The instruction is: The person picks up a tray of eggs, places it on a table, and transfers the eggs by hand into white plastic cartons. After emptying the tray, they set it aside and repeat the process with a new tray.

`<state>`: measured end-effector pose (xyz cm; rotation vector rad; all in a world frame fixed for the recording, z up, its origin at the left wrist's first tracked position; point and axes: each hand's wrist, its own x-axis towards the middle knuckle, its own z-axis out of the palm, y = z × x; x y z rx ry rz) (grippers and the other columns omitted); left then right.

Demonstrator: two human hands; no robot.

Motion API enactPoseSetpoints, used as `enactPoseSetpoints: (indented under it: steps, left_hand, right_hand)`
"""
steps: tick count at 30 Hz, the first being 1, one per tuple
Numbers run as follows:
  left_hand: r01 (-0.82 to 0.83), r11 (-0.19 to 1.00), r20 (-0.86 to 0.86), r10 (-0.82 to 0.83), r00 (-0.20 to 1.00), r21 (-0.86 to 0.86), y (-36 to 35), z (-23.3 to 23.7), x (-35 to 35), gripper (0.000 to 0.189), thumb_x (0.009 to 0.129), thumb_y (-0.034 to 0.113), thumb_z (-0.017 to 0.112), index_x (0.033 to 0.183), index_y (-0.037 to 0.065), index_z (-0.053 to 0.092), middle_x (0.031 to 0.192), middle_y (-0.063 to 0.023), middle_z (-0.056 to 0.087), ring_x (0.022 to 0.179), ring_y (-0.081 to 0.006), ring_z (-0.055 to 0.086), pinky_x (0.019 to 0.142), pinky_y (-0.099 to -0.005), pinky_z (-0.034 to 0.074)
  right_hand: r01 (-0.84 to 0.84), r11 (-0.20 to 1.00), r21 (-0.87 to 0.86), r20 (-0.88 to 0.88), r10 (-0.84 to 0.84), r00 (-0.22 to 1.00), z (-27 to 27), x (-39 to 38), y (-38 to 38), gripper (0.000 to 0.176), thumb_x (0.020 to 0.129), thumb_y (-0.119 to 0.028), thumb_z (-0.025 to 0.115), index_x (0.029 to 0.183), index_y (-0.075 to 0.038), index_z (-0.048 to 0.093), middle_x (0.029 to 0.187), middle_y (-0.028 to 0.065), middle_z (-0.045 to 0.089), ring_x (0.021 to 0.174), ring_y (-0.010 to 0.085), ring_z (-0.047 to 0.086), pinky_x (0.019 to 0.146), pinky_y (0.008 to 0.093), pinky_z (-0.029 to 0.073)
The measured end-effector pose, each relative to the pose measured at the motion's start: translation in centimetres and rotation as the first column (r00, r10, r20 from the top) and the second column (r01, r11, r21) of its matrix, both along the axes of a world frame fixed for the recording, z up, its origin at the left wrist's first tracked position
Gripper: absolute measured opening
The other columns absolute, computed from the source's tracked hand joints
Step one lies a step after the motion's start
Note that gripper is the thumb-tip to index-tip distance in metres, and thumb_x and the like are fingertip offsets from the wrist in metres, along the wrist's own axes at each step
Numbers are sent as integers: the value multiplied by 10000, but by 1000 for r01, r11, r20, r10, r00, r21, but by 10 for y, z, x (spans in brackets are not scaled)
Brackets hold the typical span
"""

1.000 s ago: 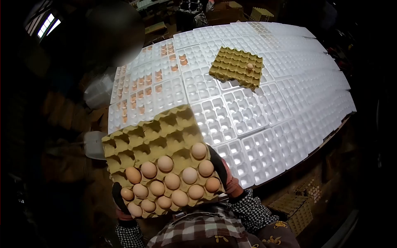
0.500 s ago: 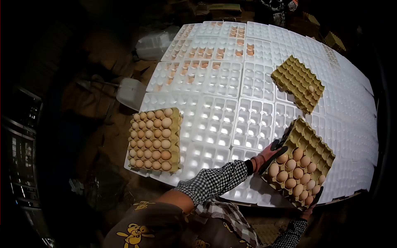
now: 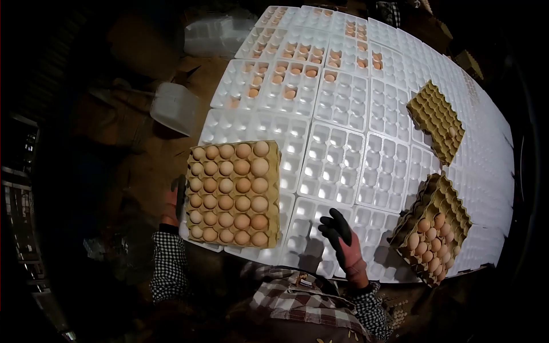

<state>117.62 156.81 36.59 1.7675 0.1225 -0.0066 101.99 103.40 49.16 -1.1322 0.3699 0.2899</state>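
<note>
A brown cardboard tray full of eggs (image 3: 231, 191) lies on the near left corner of the white foam trays (image 3: 343, 160). My left hand (image 3: 173, 201), in a dark glove, grips that tray's left edge. My right hand (image 3: 341, 239) hovers with fingers spread over the white trays, just right of the full tray, holding nothing. A partly filled cardboard egg tray (image 3: 433, 228) rests on the white trays at the near right, apart from both hands.
A third cardboard tray (image 3: 437, 119) with one egg lies farther back on the right. Several far white trays hold eggs (image 3: 297, 71). A white plastic container (image 3: 174, 107) stands on the floor left of the table. Dark surroundings all around.
Both hands have left the partly filled tray, which now rests at the near right. My left hand moved to the full tray's left edge; my right hand swung left, open.
</note>
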Motion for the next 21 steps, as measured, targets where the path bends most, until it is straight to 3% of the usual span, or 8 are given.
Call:
enactPoseSetpoints:
  steps: [2, 3, 6, 11, 13, 16, 18, 21]
  left_hand:
    - [147, 792, -50, -146, 988, 592, 4, -26, -2, 443, 1014, 337, 449, 1291, -2, 516, 1229, -153, 585, 1074, -253, 576, 913, -369, 456]
    - [139, 933, -234, -61, 970, 333, -15, -3, -3, 481, 1003, 388, 451, 1284, 4, 523, 1226, -147, 585, 1056, -262, 576, 911, -366, 444]
    - [148, 935, -111, -118, 987, 322, -14, -37, -18, 504, 986, 406, 480, 1293, 8, 519, 1228, -140, 582, 1076, -277, 563, 931, -368, 431]
    - [-1, 997, -172, 15, 985, 78, -62, 26, -13, 557, 974, 381, 517, 1387, 20, 422, 1316, -122, 527, 1170, -263, 519, 980, -369, 413]
    - [-87, 934, -199, 17, 980, -347, -84, 63, -25, 549, 976, 335, 524, 1401, 11, 397, 1328, -145, 522, 1197, -287, 508, 986, -376, 412]
    - [-23, 992, -232, -6, 973, -124, -110, 59, -29, 537, 981, 305, 513, 1401, -4, 383, 1328, -175, 521, 1207, -306, 508, 981, -376, 418]
    - [177, 854, 162, -288, 944, 489, -139, 8, -37, 560, 956, 311, 547, 1386, -13, 390, 1330, -218, 507, 1216, -344, 501, 984, -387, 417]
    - [105, 967, -153, -70, 986, 230, -232, 52, -24, 561, 912, 346, 594, 1323, -8, 451, 1215, -242, 574, 1153, -378, 540, 935, -413, 438]
  right_hand:
    - [-104, 966, -236, -20, 102, 995, -47, 45, 78, 745, 905, -315, 637, 1479, -29, 259, 1316, 170, 514, 1176, 218, 532, 992, 310, 408]
    - [-124, 948, -291, -41, 117, 992, -68, 58, 105, 623, 953, -253, 571, 1463, -17, 302, 1407, 162, 455, 1242, 239, 489, 1032, 333, 382]
    - [-9, 672, -741, 6, 19, 1000, -95, 77, 151, 674, 854, -348, 656, 1393, -38, 396, 1240, 205, 524, 1164, 343, 510, 981, 389, 407]
    - [221, 828, -516, 123, -183, 975, -93, 79, 146, 534, 862, -308, 646, 1298, -32, 508, 1197, 180, 536, 1128, 317, 524, 961, 381, 412]
    - [273, 873, -404, 109, -250, 962, -80, 67, 134, 461, 886, -250, 621, 1263, 1, 533, 1174, 162, 564, 1114, 276, 546, 953, 358, 418]
    - [341, 848, -407, 140, -311, 940, -42, 40, 101, 421, 933, -238, 586, 1270, 8, 530, 1158, 108, 610, 1022, 168, 571, 884, 317, 463]
    - [447, 831, -332, 169, -414, 894, -32, 20, 70, 417, 941, -214, 574, 1271, 34, 519, 1159, 111, 624, 995, 171, 594, 866, 317, 487]
    - [485, 813, -321, 179, -451, 874, -38, 0, 13, 401, 958, -183, 532, 1294, 34, 503, 1180, 122, 617, 1032, 188, 596, 893, 330, 490]
